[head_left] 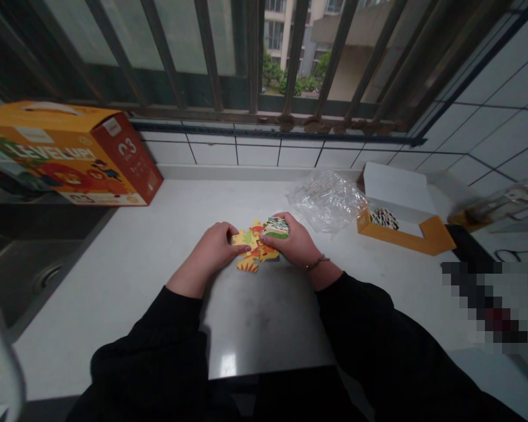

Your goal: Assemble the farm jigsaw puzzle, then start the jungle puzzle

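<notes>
Several yellow and orange puzzle pieces point(247, 266) lie together on the white counter in front of me. My left hand point(214, 251) pinches a yellow puzzle piece point(243, 238) with a green patch, thumb on its near side, at the left of the group. In my right hand point(295, 241) is a stack of puzzle pieces point(277, 227) with green and striped edges, held between thumb and fingers at the right of the group. Its lower side is close over the orange pieces; whether they touch is hard to tell.
A large orange box point(66, 158) stands at the back left, beside a sink point(35, 275). Crumpled clear plastic point(328, 199) lies behind my right hand. An open orange and white box point(396, 239) with more pieces is at the right, under the tiled wall.
</notes>
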The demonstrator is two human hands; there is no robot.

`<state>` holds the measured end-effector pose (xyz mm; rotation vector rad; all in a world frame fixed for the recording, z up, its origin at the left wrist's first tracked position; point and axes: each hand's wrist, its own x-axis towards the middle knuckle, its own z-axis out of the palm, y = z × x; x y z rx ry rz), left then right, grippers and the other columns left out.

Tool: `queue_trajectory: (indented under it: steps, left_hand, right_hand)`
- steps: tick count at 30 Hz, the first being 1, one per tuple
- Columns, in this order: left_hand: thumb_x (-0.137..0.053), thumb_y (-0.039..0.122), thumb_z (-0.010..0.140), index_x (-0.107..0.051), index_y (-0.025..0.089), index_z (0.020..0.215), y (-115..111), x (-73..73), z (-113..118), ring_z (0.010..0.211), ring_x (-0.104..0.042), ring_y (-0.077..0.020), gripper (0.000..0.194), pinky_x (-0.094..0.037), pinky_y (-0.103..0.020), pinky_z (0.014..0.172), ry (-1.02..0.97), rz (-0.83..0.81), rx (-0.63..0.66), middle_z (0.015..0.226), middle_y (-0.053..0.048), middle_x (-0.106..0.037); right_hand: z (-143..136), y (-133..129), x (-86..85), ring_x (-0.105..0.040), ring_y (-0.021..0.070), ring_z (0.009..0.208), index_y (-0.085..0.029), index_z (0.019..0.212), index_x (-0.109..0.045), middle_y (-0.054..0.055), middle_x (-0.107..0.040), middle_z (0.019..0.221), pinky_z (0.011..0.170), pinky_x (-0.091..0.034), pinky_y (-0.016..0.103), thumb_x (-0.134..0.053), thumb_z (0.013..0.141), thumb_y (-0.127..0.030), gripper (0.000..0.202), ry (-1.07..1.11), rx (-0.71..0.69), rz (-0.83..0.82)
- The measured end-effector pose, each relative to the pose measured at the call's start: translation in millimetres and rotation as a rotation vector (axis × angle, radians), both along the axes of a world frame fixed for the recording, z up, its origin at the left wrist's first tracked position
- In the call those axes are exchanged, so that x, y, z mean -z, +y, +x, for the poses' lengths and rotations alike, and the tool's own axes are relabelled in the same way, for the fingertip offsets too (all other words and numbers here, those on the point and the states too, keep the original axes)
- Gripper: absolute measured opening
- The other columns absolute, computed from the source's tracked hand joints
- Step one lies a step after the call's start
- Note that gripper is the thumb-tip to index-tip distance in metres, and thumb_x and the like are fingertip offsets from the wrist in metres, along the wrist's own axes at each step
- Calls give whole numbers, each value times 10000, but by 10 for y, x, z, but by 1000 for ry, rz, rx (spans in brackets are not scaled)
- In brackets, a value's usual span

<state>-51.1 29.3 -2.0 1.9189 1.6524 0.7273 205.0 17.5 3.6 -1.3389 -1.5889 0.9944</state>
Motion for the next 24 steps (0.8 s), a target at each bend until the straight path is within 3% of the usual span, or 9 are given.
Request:
queue_trajectory:
  steps: [6,9,11,17,24]
  left_hand:
    - [-932,452,670,-617,265,933,-6,-27,-169,660,-617,-224,452,-367,-321,602,-210,-88,-128,754,1,-692]
    - [-912,483,720,-655,245,1016,-13,-86,-239,647,-627,-216,459,-372,-310,587,-204,-115,-248,751,0,-698]
    - [-869,487,790,-677,231,1041,-39,-140,-218,658,-630,-202,407,-387,-302,587,-211,-122,-259,782,-9,-717]
    - [-829,418,845,-668,227,1000,-142,-147,130,584,-608,-163,294,-440,-291,558,-450,-226,-65,748,7,-708]
    - [-667,503,1015,-695,230,1092,-199,-78,311,826,-748,-232,285,-599,-373,747,-612,-283,156,957,-64,-788]
  right_hand:
    - [3,-6,12,-770,266,943,-258,1199,-653,50,-811,1094,860,-619,415,-979,714,-561,658,-16,-11,-4]
    - [7,-12,-16,-778,267,949,-252,1200,-648,48,-811,1084,870,-629,420,-989,694,-546,677,12,-14,-20]
    - [2,-22,-38,-784,266,963,-248,1199,-643,46,-812,1078,884,-638,422,-992,684,-539,686,84,-22,-43]
    - [-77,-60,-21,-789,241,940,-262,1209,-640,30,-807,1070,851,-667,394,-988,678,-494,676,416,-144,-220]
    - [-96,-60,17,-756,218,927,-259,1172,-634,24,-777,1046,850,-646,366,-980,718,-515,626,462,-211,-214]
